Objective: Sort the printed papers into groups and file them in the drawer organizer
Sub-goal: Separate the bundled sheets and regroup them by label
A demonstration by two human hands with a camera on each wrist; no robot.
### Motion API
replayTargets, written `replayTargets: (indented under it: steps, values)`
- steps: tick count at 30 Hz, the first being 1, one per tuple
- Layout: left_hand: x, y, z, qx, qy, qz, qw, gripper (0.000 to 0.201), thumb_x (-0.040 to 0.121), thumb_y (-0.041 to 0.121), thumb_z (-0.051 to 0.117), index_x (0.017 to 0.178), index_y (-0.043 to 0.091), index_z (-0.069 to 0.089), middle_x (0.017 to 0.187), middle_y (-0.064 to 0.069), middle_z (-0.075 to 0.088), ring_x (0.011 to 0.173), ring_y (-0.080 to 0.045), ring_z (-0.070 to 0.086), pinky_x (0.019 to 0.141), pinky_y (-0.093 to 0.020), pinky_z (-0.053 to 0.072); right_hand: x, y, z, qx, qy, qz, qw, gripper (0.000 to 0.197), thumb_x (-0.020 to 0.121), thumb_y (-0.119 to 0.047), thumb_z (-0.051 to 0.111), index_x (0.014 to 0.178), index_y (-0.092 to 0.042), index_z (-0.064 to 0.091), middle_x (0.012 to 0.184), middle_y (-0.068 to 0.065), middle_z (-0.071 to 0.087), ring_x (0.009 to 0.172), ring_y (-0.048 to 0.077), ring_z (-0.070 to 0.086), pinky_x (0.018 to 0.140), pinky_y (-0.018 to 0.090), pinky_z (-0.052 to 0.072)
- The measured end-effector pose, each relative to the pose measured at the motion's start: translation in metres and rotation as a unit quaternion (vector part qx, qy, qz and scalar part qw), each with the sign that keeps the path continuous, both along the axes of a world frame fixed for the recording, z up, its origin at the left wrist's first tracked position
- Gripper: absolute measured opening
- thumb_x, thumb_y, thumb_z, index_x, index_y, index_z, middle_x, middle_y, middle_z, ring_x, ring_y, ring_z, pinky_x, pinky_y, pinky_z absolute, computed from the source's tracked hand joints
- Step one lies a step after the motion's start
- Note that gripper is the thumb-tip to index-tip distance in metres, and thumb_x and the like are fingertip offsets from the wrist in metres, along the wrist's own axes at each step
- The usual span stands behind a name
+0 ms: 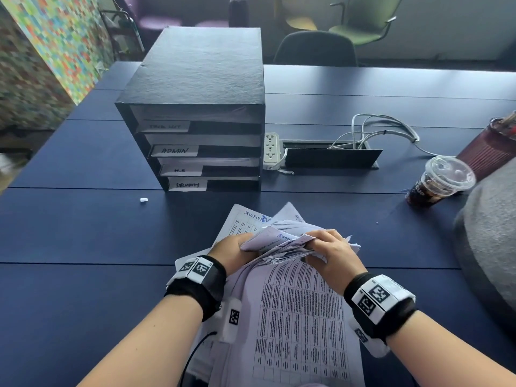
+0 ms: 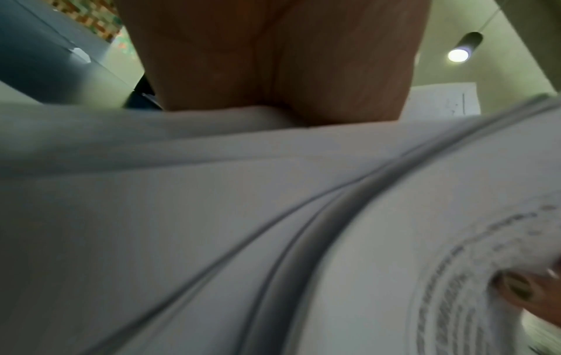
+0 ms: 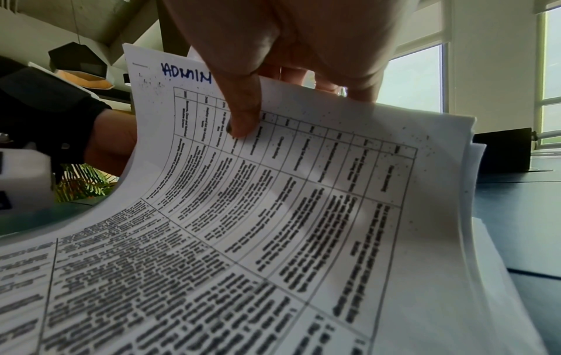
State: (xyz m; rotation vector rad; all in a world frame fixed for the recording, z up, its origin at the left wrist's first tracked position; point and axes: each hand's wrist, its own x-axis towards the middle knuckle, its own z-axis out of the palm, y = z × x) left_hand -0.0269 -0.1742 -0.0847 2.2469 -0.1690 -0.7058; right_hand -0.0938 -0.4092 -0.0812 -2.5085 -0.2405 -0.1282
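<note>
A stack of printed papers (image 1: 301,311) with tables lies on the dark blue table in front of me, its far ends bent upward. My left hand (image 1: 237,251) holds the lifted sheets from the left side. My right hand (image 1: 329,252) pinches the curled top edges, its thumb (image 3: 242,120) pressing on a sheet (image 3: 273,192) marked ADMIN in blue ink. A sheet marked SECURITY (image 1: 245,222) sticks out beyond the hands. The black drawer organizer (image 1: 195,113) stands further back, with slots labelled ADMIN (image 1: 175,150), H.R (image 1: 180,170) and SECURITY (image 1: 187,185). In the left wrist view, blurred paper edges (image 2: 273,216) fill the frame.
An iced drink in a plastic cup (image 1: 438,182) stands at the right, beside a grey rounded object (image 1: 491,247). A white power strip (image 1: 271,149) and cable box with wires (image 1: 332,155) sit right of the organizer. A small white scrap (image 1: 143,200) lies on the table. Chairs stand beyond the far edge.
</note>
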Motion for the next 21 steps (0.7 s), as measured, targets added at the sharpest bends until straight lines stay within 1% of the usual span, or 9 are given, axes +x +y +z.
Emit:
replayTargets:
  steps: [2, 4, 6, 8, 11, 13, 15, 18, 21]
  values:
    - [-0.005, -0.001, 0.005, -0.005, -0.016, 0.001, 1.000, 0.019, 0.076, 0.039, 0.052, 0.084, 0.024, 0.063, 0.087, 0.004, 0.069, 0.088, -0.019, 0.061, 0.083, -0.032, 0.049, -0.001, 0.000, 0.001, 0.001, 0.002, -0.001, 1.000, 0.027, 0.076, -0.016, 0.073, 0.102, -0.020, 0.071, 0.111, -0.012, 0.063, 0.104, 0.008, 0.039, 0.094, 0.040, 0.042]
    - [-0.008, -0.002, 0.010, -0.013, -0.027, -0.007, 1.000, 0.020, 0.084, 0.028, 0.053, 0.076, 0.012, 0.060, 0.076, -0.004, 0.063, 0.073, -0.016, 0.050, 0.066, -0.026, 0.042, -0.001, 0.001, 0.004, -0.003, 0.006, -0.002, 1.000, 0.028, 0.075, -0.016, 0.074, 0.103, -0.020, 0.071, 0.114, -0.011, 0.062, 0.104, 0.008, 0.040, 0.094, 0.042, 0.042]
    - [-0.010, -0.003, 0.013, -0.019, -0.038, 0.024, 0.999, 0.029, 0.085, 0.025, 0.053, 0.059, 0.013, 0.051, 0.063, -0.002, 0.048, 0.063, -0.016, 0.036, 0.054, -0.026, 0.031, -0.001, 0.000, 0.008, -0.013, 0.012, -0.001, 1.000, 0.024, 0.074, -0.014, 0.075, 0.098, -0.019, 0.072, 0.123, -0.008, 0.058, 0.108, 0.017, 0.045, 0.094, 0.045, 0.043]
    - [-0.010, -0.003, 0.015, -0.044, -0.048, 0.088, 0.994, 0.038, 0.083, 0.024, 0.057, 0.048, 0.016, 0.043, 0.052, 0.007, 0.037, 0.060, -0.016, 0.027, 0.050, -0.026, 0.024, 0.000, 0.000, 0.012, -0.027, 0.015, -0.001, 1.000, 0.013, 0.073, -0.015, 0.076, 0.085, -0.017, 0.071, 0.140, -0.002, 0.045, 0.115, 0.027, 0.048, 0.097, 0.047, 0.043]
    - [-0.015, -0.003, 0.022, -0.099, -0.044, 0.164, 0.980, 0.044, 0.079, 0.021, 0.062, 0.038, 0.016, 0.046, 0.038, 0.008, 0.029, 0.058, -0.012, 0.021, 0.042, -0.022, 0.022, -0.002, 0.000, 0.016, -0.053, 0.013, 0.002, 0.998, 0.009, 0.073, -0.016, 0.077, 0.078, -0.017, 0.069, 0.152, 0.002, 0.024, 0.127, 0.033, 0.041, 0.102, 0.046, 0.038]
    - [-0.017, -0.001, 0.026, -0.121, -0.052, 0.207, 0.969, 0.048, 0.080, 0.015, 0.062, 0.036, 0.015, 0.042, 0.041, 0.012, 0.029, 0.059, -0.013, 0.021, 0.040, -0.020, 0.021, -0.006, 0.001, 0.018, -0.050, 0.011, 0.005, 0.999, 0.011, 0.073, -0.015, 0.077, 0.077, -0.019, 0.068, 0.153, 0.005, 0.022, 0.132, 0.035, 0.035, 0.104, 0.048, 0.037]
    - [-0.019, 0.001, 0.027, -0.133, -0.060, 0.237, 0.960, 0.047, 0.080, 0.011, 0.062, 0.039, 0.013, 0.039, 0.048, 0.010, 0.033, 0.060, -0.014, 0.023, 0.039, -0.019, 0.021, -0.009, 0.003, 0.020, -0.035, 0.018, 0.014, 0.999, 0.010, 0.074, -0.015, 0.076, 0.078, -0.019, 0.069, 0.151, 0.000, 0.024, 0.134, 0.034, 0.033, 0.105, 0.049, 0.035]
    - [-0.021, 0.003, 0.027, -0.155, -0.052, 0.251, 0.954, 0.040, 0.077, 0.012, 0.064, 0.045, 0.013, 0.038, 0.053, 0.006, 0.035, 0.057, -0.010, 0.023, 0.046, -0.021, 0.024, -0.010, 0.003, 0.022, -0.020, 0.027, 0.006, 0.999, 0.007, 0.076, -0.016, 0.074, 0.081, -0.018, 0.071, 0.145, -0.012, 0.027, 0.136, 0.029, 0.033, 0.108, 0.049, 0.032]
    - [-0.023, 0.005, 0.027, -0.180, -0.043, 0.261, 0.947, 0.035, 0.074, 0.017, 0.067, 0.050, 0.015, 0.041, 0.057, 0.002, 0.035, 0.060, -0.013, 0.026, 0.051, -0.023, 0.024, -0.010, 0.004, 0.023, -0.027, -0.008, 0.013, 1.000, 0.009, 0.073, -0.016, 0.077, 0.078, -0.020, 0.070, 0.143, -0.012, 0.034, 0.133, 0.028, 0.039, 0.106, 0.048, 0.035]
